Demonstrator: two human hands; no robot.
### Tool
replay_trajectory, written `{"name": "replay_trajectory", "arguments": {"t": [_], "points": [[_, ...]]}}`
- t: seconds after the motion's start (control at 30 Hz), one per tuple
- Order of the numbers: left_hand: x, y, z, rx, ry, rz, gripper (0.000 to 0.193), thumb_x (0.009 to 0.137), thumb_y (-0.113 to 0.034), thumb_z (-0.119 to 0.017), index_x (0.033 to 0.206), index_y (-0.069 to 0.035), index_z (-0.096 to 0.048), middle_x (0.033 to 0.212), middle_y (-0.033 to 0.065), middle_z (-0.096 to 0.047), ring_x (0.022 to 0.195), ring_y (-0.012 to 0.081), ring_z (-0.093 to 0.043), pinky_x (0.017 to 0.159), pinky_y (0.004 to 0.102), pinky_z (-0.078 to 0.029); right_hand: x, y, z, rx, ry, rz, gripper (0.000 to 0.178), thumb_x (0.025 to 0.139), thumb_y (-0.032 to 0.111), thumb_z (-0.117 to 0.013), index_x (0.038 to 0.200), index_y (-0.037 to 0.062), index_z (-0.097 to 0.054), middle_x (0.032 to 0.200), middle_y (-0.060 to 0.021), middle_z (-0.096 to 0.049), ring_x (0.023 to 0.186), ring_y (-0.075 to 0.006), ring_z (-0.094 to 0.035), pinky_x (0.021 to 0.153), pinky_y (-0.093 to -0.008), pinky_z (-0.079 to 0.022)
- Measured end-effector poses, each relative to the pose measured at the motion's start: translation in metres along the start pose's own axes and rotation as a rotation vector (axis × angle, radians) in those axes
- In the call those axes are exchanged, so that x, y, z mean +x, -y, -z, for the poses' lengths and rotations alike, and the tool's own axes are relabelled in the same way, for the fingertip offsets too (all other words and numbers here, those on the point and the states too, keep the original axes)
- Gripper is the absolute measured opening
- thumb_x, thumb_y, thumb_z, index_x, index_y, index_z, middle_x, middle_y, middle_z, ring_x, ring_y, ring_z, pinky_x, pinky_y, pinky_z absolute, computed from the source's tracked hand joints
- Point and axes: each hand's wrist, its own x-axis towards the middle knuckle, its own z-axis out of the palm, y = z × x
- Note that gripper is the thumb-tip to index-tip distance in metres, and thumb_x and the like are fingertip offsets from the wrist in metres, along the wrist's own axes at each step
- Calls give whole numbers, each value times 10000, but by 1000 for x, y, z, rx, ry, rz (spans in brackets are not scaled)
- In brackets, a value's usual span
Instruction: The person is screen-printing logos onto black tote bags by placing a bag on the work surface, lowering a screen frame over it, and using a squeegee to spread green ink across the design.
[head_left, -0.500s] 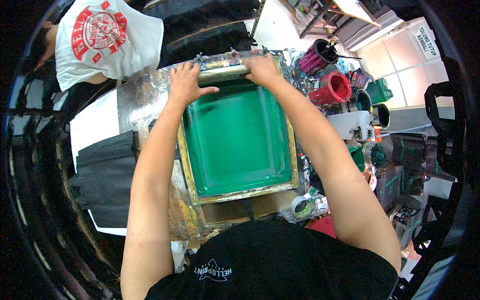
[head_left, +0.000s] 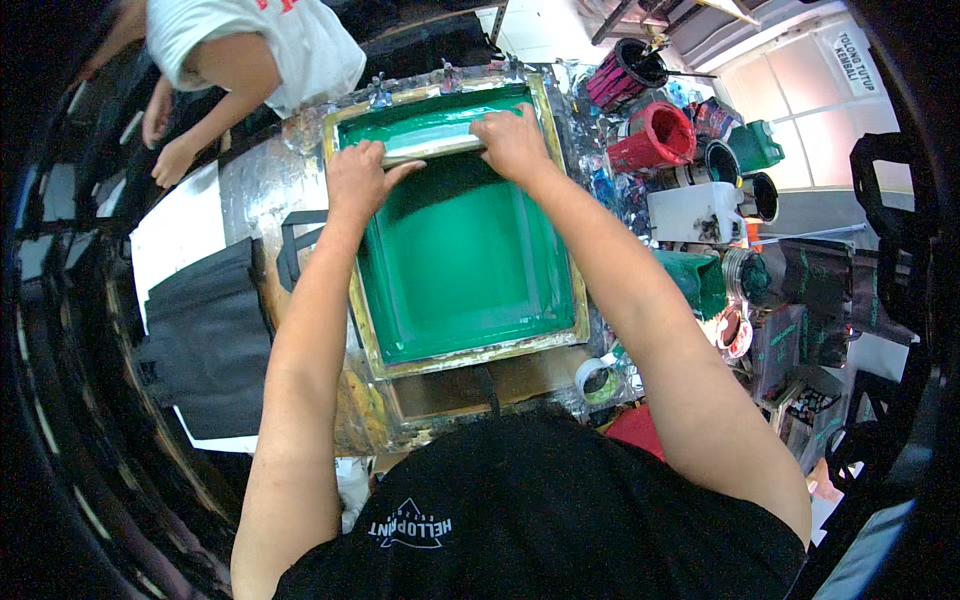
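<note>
A wooden-framed printing screen (head_left: 480, 356) lies on the worktable, its mesh (head_left: 460, 280) coated green. Across its far part stretches a pale squeegee (head_left: 440, 151). My left hand (head_left: 357, 180) grips the squeegee's left end, thumb pointing inward along the near side. At the other end, my right hand (head_left: 512, 145) has its fingers wrapped over the bar. Wet green ink (head_left: 425, 122) spreads on the mesh beyond the squeegee. A dark patch shows on the near side of the blade. Small clamps (head_left: 448, 75) stand along the far edge of the screen.
Stacked black fabric pieces (head_left: 205, 340) lie on the left. At upper left, a co-worker (head_left: 255, 60) in a white shirt has both hands near the table. Ink containers, including a red bucket (head_left: 655, 138), and a white jug (head_left: 695, 212) crowd the right. A tape roll (head_left: 598, 381) sits near right.
Both hands have drawn the squeegee from the screen's far end toward me, uncovering green ink behind it. The co-worker has turned, and their hands now show. A black strap shows left of the screen.
</note>
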Motion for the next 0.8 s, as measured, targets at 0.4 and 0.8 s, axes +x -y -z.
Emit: {"name": "replay_trajectory", "arguments": {"t": [0.4,0.8], "points": [[-121,-64,52,-71,85,27,675,767,-733,-709,727,-62,-659,745,102,-634,747,283,-646,725,420,-486,-135,59,21,61,131,-44,364,769,190,-805,1116,168,-699,1049,-71,-691,1093,-278,-650,1039,-573,-376],[-252,-117,83,-142,-4,-47,607,745,-661,-771,761,-63,-671,761,87,-622,743,284,-622,738,413,-450,-276,125,41,56,94,-50,436,714,176,-837,1128,157,-704,1047,-61,-675,1085,-264,-644,1047,-568,-373]]}}
